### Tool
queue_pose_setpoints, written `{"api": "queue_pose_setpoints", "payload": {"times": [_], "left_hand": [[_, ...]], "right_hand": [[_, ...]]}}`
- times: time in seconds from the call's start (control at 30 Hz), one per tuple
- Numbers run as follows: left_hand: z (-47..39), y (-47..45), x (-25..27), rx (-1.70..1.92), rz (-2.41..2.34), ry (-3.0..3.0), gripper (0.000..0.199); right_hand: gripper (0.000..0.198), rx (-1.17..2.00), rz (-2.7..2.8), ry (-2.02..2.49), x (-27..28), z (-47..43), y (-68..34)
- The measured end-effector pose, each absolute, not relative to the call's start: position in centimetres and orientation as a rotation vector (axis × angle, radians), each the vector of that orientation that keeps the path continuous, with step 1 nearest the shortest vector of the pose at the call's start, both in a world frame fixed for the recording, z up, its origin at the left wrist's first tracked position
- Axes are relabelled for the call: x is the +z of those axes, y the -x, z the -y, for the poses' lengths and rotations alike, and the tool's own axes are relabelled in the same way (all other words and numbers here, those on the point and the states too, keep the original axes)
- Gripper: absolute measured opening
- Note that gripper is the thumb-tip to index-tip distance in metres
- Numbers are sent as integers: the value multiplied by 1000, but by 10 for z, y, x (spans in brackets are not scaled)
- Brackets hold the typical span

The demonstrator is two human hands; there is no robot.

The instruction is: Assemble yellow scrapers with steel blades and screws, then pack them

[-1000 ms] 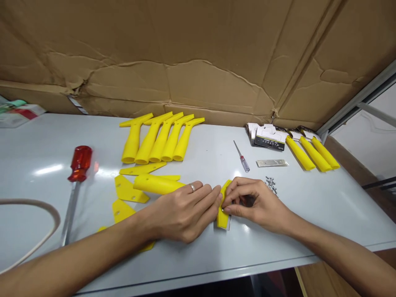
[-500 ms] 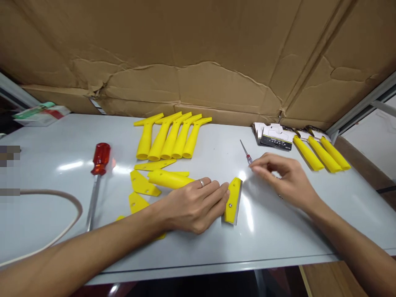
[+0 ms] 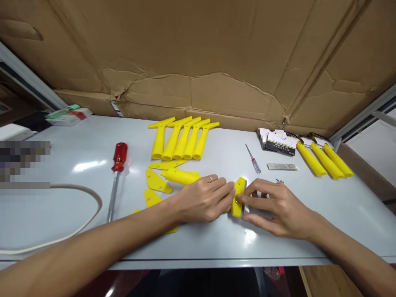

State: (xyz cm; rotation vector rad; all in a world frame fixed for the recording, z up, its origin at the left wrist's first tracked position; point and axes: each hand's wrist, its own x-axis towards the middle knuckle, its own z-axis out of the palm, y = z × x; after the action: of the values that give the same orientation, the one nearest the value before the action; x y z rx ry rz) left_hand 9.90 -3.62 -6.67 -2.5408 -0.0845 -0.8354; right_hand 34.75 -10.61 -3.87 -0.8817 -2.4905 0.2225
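Observation:
My left hand [image 3: 206, 199] is closed at the left side of a yellow scraper head [image 3: 238, 208], its fingertips against the edge. A metal blade shows along the head's right side. My right hand [image 3: 278, 208] has its fingers apart; one fingertip touches the head near its screw, and the thumb lies by the blade's lower end. A yellow handle [image 3: 181, 176] extends left from behind my left hand; whether it joins this head is hidden. A small clear-handled screwdriver [image 3: 253, 160] lies beyond my right hand, with a flat metal blade strip [image 3: 282, 166] and small screws [image 3: 280, 180] nearby.
Several yellow handles [image 3: 176, 140] stand in a row before the cardboard [image 3: 198, 99]. Loose yellow plates [image 3: 157, 181] lie left of my hand. A red-handled screwdriver [image 3: 120, 156] and a white cable [image 3: 89, 194] are further left. Carded scrapers [image 3: 311, 160] lie at the right.
My right hand has let go of the small screwdriver, now lying on the table, and moved left to the scraper head. My left hand stays at the head. The view has shifted slightly.

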Motion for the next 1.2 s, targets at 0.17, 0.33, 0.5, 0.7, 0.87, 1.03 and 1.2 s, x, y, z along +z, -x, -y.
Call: {"api": "queue_pose_setpoints", "payload": {"times": [0.17,0.33,0.5,0.7,0.87,1.03,1.2], "left_hand": [[37,-100,-65,-871,115,2547,19],[37,-101,-65,-888,148,2549,19],[37,-102,-66,-950,228,2602,16],[38,-106,-69,-1117,333,2674,10],[37,-107,-71,-1237,373,2797,9],[36,-108,-71,-1313,399,2895,13],[36,-109,-72,-1402,423,2941,19]], "right_hand": [[25,47,2543,851,-41,109,-343],[24,-28,2549,863,-43,113,-340],[25,-79,2496,894,-47,113,-340],[22,-10,2333,865,-56,106,-339],[22,-59,2284,856,-55,104,-338],[27,-94,2271,862,-55,104,-337],[29,-57,2234,852,-54,102,-335]]}}
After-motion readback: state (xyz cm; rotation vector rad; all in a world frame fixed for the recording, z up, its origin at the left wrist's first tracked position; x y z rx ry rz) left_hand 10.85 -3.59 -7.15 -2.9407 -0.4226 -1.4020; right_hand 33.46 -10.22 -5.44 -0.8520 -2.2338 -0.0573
